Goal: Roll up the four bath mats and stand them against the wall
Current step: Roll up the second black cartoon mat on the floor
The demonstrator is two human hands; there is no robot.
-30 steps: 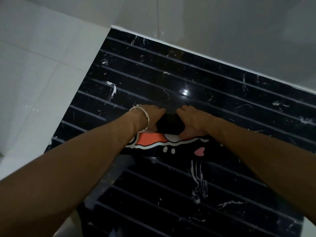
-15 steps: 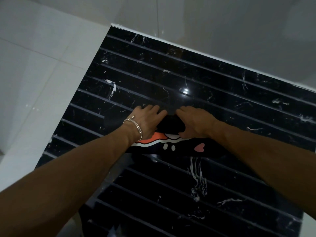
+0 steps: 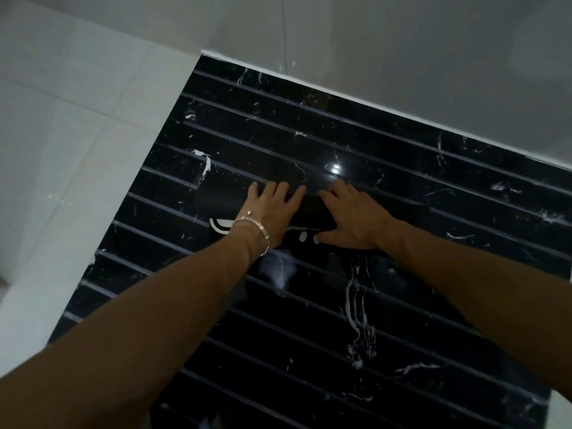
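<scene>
Head view shows both your hands pressed flat, fingers spread, on a black bath mat (image 3: 309, 212) lying on the black marble-striped floor (image 3: 402, 305); your left hand (image 3: 274, 210), with a silver bracelet (image 3: 253, 227) at the wrist, covers its left part; your right hand (image 3: 353, 218) sits just beside it, neither gripping; white printed marks show between them; pale wall tiles (image 3: 77, 134) stand beyond.

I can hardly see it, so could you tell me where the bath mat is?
The bath mat lies mid-frame on the black striped floor, under both hands.
</scene>
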